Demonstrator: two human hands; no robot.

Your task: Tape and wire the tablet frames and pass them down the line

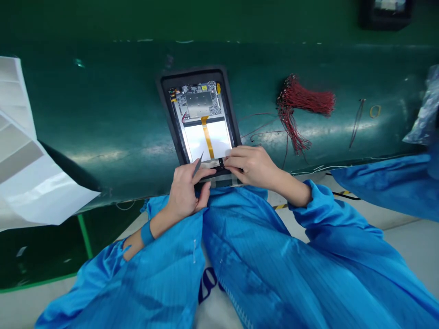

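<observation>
An opened tablet (224, 125) lies in a black foam frame (167, 116), its inside facing up. At its far end sits a circuit board (199, 104); nearer me is a silvery-white battery (192, 139) with a strip of amber tape (207, 137) along it. My left hand (187, 189) rests at the near left edge, closed around tweezers (198, 165) whose pointed end sticks up past the fingers. At the near right corner my right hand (248, 164) has its fingers pinched together on the tablet's edge; whatever they hold is hidden.
Right of the tablet lies a bundle of thin red wires (305, 98), with loose strands reaching toward the frame. Farther right are a few dark wires (357, 123), a yellow rubber band (375, 111) and a clear plastic bag (423, 109). White sheets (41, 178) overhang the table's left side.
</observation>
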